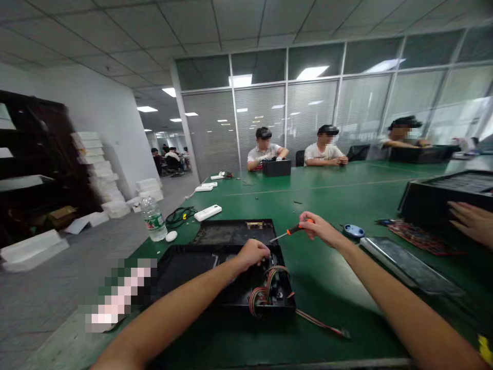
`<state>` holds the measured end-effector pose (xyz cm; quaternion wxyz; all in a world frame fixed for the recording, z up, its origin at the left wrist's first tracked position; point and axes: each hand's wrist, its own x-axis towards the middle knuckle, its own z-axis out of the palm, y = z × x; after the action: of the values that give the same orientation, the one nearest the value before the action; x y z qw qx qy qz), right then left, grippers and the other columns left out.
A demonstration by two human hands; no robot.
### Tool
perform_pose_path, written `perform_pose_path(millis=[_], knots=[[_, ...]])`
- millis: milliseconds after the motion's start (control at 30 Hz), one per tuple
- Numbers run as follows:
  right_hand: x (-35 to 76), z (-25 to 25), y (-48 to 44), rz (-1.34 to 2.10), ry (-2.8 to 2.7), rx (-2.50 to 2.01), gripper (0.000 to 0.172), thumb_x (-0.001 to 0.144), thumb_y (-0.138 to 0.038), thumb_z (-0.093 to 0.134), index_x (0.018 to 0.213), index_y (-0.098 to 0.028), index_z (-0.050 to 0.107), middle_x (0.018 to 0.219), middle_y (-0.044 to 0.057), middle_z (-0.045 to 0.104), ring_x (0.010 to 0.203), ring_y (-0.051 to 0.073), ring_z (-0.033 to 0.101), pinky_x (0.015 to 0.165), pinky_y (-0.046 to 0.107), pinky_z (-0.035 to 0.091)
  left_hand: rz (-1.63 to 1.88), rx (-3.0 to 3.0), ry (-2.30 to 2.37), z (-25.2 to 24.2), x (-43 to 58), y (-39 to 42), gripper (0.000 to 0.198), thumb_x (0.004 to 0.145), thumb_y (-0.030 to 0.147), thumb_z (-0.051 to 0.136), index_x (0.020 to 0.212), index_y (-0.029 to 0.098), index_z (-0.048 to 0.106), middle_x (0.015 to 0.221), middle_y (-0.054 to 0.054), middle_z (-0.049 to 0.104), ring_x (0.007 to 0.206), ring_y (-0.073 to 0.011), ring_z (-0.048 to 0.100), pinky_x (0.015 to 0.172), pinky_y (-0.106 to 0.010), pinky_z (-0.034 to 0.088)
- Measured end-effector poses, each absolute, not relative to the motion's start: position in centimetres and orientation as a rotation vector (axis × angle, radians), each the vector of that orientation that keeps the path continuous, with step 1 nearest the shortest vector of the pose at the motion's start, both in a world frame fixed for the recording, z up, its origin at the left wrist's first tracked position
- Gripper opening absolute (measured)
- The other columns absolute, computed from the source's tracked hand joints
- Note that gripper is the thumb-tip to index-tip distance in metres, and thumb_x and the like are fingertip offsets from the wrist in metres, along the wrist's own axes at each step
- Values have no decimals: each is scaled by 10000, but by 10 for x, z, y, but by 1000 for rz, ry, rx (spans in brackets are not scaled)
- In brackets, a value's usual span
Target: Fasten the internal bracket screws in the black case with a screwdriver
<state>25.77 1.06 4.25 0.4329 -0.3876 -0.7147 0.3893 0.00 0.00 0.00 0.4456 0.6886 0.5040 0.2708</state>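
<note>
While the left hand [253, 254] reached over the open black case [185, 270] on the green counter [327, 198], its fingers were bent and drawn together above the right part of the case; whether they pinched a small part could not be told. The right hand [316, 227], fingers closed, gripped the black-and-orange handle of a screwdriver [296, 229], whose shaft sloped down to the left, its tip near the far right corner of the case; whether it touched anything was unclear. The case lay flat before the person, with a flat black panel [227, 234] just behind it. Multicolored ribbon cables [271, 282] looped up at its right end, and a thin lead [319, 322] ran out over the counter to a small connector [344, 333]. To the left stood a clear plastic bottle [154, 220] beside a white rounded object [171, 236], near a coiled black cord [179, 217] and a white power strip [208, 213]. On the right were a blue round container [353, 231], a flat dark-faced device [410, 262] and a bundle of wires [418, 236]; beyond them, a co-worker's hand [473, 222] rested against a larger black box [435, 204].
</note>
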Motion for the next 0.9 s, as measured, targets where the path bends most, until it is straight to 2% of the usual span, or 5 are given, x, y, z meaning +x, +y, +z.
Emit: perform_pose_path(millis=[167,367,633,900], knots=[[233,35,3,670,-1679,-987,236,796,-431,479,809,-195,464,537,-73,391,424,85,362,414,209,285,680,1630,1223,4,0,-3,139,699,122,541,739,66,661,524,19,556,345,-34,378,345,-158,301],[226,35,-4,306,-1733,-1046,190,817,-373,436,809,-189,480,568,-56,394,486,101,368,490,222,301,729,1532,1188,2,1,-1,170,657,55,528,764,63,660,544,4,581,369,-40,381,360,-160,328],[226,40,-8,224,-1848,-1084,183,807,-359,416,810,-187,479,594,-30,484,544,130,450,542,232,344,729,1532,1168,1,3,2,198,655,55,506,763,66,671,546,-7,590,375,-45,390,376,-165,342],[227,41,-8,181,-1867,-1105,186,815,-363,415,818,-190,483,599,-28,502,552,133,464,545,231,350,742,1534,1166,0,4,1,196,653,60,520,788,57,663,547,-9,594,366,-41,382,371,-163,340]])
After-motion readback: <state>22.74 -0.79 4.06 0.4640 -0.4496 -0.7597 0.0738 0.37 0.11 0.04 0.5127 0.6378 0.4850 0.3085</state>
